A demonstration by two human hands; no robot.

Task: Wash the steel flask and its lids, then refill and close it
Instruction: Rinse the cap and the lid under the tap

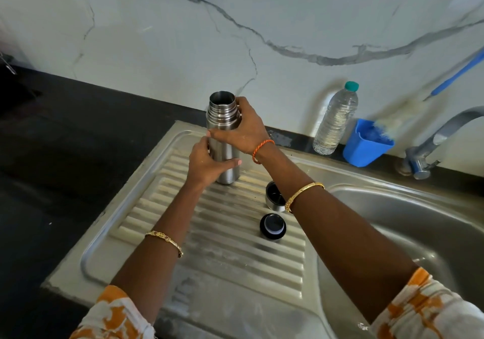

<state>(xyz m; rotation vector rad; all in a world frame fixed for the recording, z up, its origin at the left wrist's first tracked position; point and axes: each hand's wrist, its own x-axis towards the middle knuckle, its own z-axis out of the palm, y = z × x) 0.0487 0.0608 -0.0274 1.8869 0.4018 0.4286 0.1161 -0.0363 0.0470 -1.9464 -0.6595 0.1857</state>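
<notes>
I see the flask point(224, 139) upright at centre frame, standing on the ribbed drainboard point(222, 236), mouth open and uncapped, threaded neck showing; my feed shows both hands on it. The left hand point(207, 164) grasps the lower body, fingers curled round the far side, thumb across the front; the right hand point(243, 128) grasps the upper body just below the neck, fingers wrapped round it, thumb on the left side of the body. An orange cord point(262, 150) sits on the right wrist, a gold bangle point(303, 194) further down that forearm; another gold bangle point(165, 242) on the left forearm; orange and white sleeves at the bottom corners.

Two lids lie on the drainboard below and right of the flask, apart from it; the steel cup lid point(273, 198) is nearer the flask, open side up, partly hidden by the right forearm; the black stopper point(272, 226) lies just below it in the frame, not touching.

The sink point(419, 234) basin fills the lower right; the tap point(440, 139) stands at right edge. At upper right, on the dark counter point(65, 142) against the marble wall, a plastic bottle point(336, 119) with green cap stands upright; just right of it a blue tub point(366, 145) holds a brush point(408, 111) with blue handle, leaning to the right.
</notes>
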